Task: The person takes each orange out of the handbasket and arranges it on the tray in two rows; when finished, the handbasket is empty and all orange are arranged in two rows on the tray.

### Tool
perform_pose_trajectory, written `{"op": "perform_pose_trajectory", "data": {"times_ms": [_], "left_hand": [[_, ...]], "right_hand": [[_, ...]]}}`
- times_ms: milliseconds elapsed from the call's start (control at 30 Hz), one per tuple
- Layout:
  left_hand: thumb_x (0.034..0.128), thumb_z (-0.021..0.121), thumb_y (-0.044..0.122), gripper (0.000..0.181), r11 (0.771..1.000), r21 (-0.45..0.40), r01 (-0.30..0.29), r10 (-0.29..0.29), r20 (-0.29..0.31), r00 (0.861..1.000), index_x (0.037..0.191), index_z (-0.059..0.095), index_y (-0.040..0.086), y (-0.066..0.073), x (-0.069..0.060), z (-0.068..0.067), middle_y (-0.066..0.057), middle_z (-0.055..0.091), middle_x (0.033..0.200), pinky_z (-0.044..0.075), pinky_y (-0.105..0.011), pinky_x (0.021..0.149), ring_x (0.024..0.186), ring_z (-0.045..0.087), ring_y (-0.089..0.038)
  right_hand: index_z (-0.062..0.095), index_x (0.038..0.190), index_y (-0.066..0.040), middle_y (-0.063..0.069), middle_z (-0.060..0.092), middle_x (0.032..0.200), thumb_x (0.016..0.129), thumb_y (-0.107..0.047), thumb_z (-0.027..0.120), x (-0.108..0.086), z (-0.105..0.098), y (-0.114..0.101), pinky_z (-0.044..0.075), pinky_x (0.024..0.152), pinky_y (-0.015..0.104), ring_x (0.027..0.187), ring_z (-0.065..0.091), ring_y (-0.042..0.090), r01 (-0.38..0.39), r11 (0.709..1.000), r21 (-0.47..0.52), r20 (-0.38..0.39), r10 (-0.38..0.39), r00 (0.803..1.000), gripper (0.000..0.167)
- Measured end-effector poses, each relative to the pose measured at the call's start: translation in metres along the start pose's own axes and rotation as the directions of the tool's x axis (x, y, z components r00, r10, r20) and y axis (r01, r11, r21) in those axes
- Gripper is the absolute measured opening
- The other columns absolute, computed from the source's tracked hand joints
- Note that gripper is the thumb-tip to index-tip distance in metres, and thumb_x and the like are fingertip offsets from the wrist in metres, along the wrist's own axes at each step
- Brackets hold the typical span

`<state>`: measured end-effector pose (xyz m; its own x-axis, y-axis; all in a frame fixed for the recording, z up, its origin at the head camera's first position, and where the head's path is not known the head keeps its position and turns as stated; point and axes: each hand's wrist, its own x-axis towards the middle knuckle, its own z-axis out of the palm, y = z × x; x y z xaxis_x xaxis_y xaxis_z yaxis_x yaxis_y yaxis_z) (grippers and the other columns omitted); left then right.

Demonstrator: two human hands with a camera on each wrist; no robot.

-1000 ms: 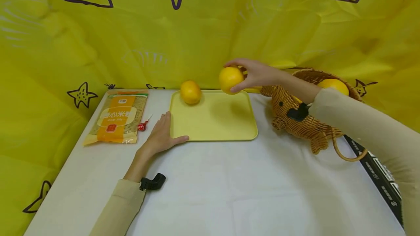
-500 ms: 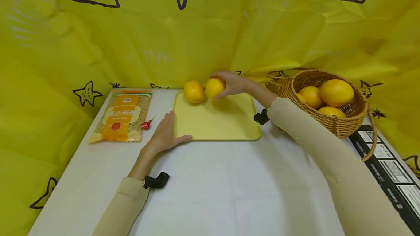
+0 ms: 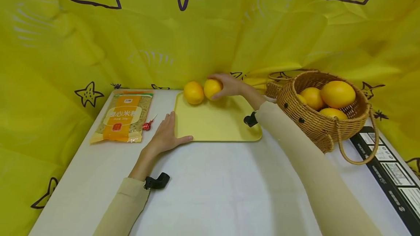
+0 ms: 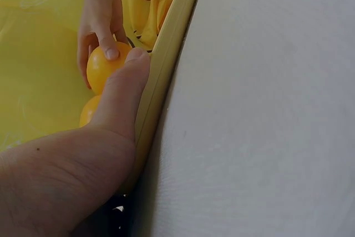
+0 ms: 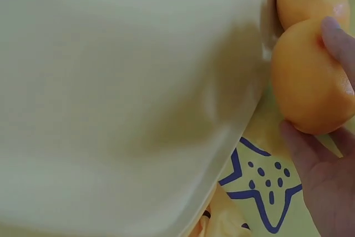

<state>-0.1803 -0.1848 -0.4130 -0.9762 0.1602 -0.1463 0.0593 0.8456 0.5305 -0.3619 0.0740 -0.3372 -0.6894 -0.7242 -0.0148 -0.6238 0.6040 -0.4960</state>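
Note:
My right hand (image 3: pixel 226 85) grips an orange (image 3: pixel 212 89) at the back of the yellow tray (image 3: pixel 216 126), thumb on one side and fingers on the other in the right wrist view. Right beside it, at the tray's back left corner, sits another orange (image 3: pixel 193 93); whether the two touch I cannot tell. My left hand (image 3: pixel 165 134) rests with straight fingers along the tray's left side, thumb at the front edge. In the left wrist view its thumb (image 4: pixel 119 92) partly covers the fruit.
A wicker basket (image 3: pixel 315 126) holding several oranges (image 3: pixel 338 94) stands at the right, near a black-and-white box (image 3: pixel 384 170). On the left lie a bag of noodles (image 3: pixel 122 117) and a red-wrapped lollipop (image 3: pixel 147 125). Behind hangs a yellow curtain (image 3: pixel 197 46).
My right hand has moved left and down with its orange, coming close to the orange on the tray. The basket's contents show more fully. The left hand stays in place.

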Motion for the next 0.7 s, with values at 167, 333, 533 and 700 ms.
{"op": "perform_pose_trajectory", "data": {"times_ms": [167,333,533,700], "left_hand": [[0.079,0.067,0.064,0.124,1.0,0.0,0.003,-0.003,0.003,1.0,0.154,-0.007,-0.002,-0.001,0.001,0.001,-0.023,-0.004,0.162,0.006,-0.052,0.124,0.152,-0.002,-0.037],[0.0792,0.067,0.064,0.124,1.0,-0.011,0.007,-0.007,0.001,1.0,0.154,-0.008,-0.002,-0.002,0.0,0.0,-0.023,-0.005,0.162,0.005,-0.052,0.124,0.152,-0.003,-0.037],[0.0791,0.066,0.066,0.125,1.0,-0.01,0.009,-0.009,0.008,1.0,0.154,-0.008,-0.002,-0.003,-0.001,0.001,-0.024,-0.005,0.162,0.005,-0.053,0.124,0.152,-0.003,-0.037],[0.0798,0.067,0.064,0.123,1.0,-0.008,-0.004,0.004,0.004,1.0,0.154,-0.006,-0.003,-0.002,0.001,0.001,-0.024,-0.004,0.162,0.006,-0.052,0.124,0.152,-0.002,-0.037]], "right_hand": [[0.039,0.147,-0.005,0.019,0.041,0.149,0.078,-0.03,0.08,0.003,0.006,0.001,0.032,0.114,0.049,0.136,0.039,0.034,-0.005,1.0,0.025,-0.033,0.006,0.999,0.083],[0.037,0.148,-0.006,0.018,0.04,0.15,0.079,-0.029,0.08,0.008,0.016,-0.001,0.032,0.115,0.048,0.136,0.039,0.033,-0.018,0.998,0.057,-0.01,0.019,1.0,0.084],[0.035,0.149,-0.009,0.017,0.038,0.149,0.081,-0.031,0.078,0.014,0.024,-0.004,0.034,0.113,0.047,0.132,0.039,0.031,-0.041,0.996,0.082,0.002,0.041,0.999,0.084],[0.032,0.15,-0.008,0.019,0.036,0.148,0.082,-0.029,0.077,0.015,0.027,-0.006,0.033,0.113,0.047,0.131,0.037,0.032,-0.06,0.992,0.115,-0.003,0.061,0.998,0.085]]}}
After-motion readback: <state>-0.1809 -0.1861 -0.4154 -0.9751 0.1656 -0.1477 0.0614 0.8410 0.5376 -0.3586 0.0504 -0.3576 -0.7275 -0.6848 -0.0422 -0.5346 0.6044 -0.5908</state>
